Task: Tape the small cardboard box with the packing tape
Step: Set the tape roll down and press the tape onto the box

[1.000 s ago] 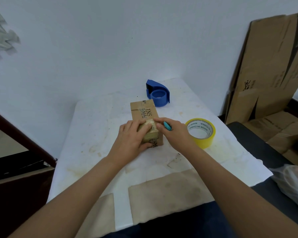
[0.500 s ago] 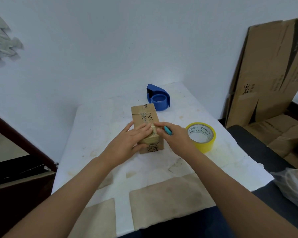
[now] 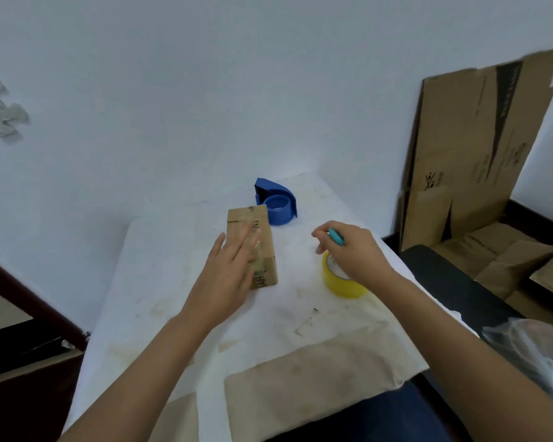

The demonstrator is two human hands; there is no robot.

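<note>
A moment ago both hands were pressed together on the near end of the small cardboard box [image 3: 252, 242]; now they have been drawn apart. The right hand [image 3: 351, 250] has been lifted off the box and carried toward the right of the frame, where it is held over the yellow roll of packing tape [image 3: 344, 282]. The left hand [image 3: 233, 266] has been left on the box. From this it can be judged that a strip has just been smoothed down and that more tape is about to be fetched, so the taping is likely partway done. A glossy band of tape can be made out along the top of the box, though blur keeps its edges unclear.

The box lies near the centre of the frame on the white-covered table [image 3: 160, 282], its long side running away from the viewer, with a blue tape dispenser [image 3: 276, 204] just behind its far end.

The left hand is spread flat, fingers extended and slightly blurred, palm resting on the box top without any grasp. The right hand is loosely curled, palm down, with a small teal tool [image 3: 336, 236] pinched between thumb and fingers; what kind of tool it is cannot be told. Whether the roll is being touched cannot be told either. Both forearms reach in from the bottom edge. Flattened cardboard [image 3: 479, 148] is leaned against the wall at the right.
</note>
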